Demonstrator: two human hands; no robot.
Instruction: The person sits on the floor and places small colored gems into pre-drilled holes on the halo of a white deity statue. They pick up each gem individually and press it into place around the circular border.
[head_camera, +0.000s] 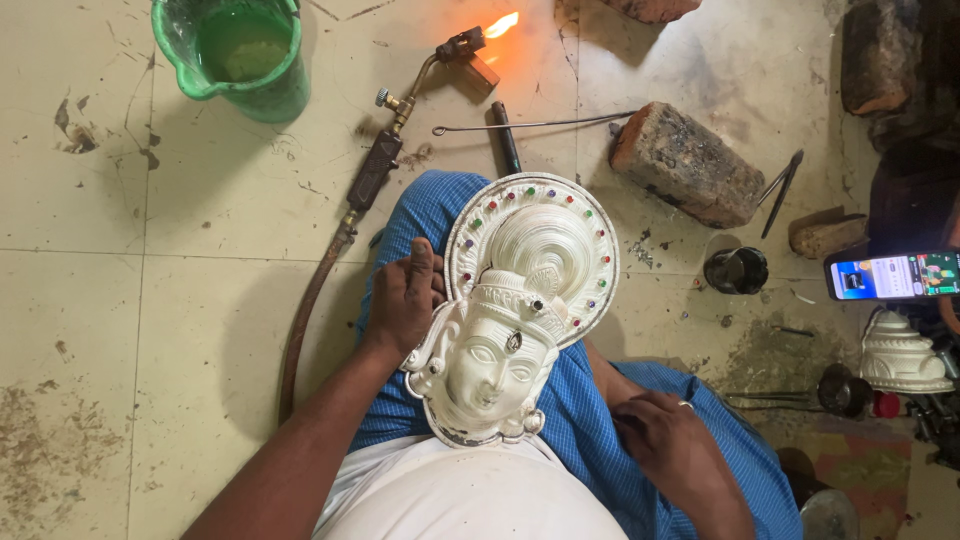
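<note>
Pale, stained floor tiles (120, 300) are lying all around a seated person with a blue cloth (590, 420) over the lap. On that cloth a white mask (515, 320) with a jewelled halo is lying face up. Gripping its left edge is the left hand (403, 300), fingers curled behind the rim. The right hand (665, 435) is resting loosely closed and empty on the right thigh, apart from the mask. Far off, a torch (400, 130) is burning beside a green jug (240, 55) and a brick (685, 163); a phone (893, 275) is glowing at right.
</note>
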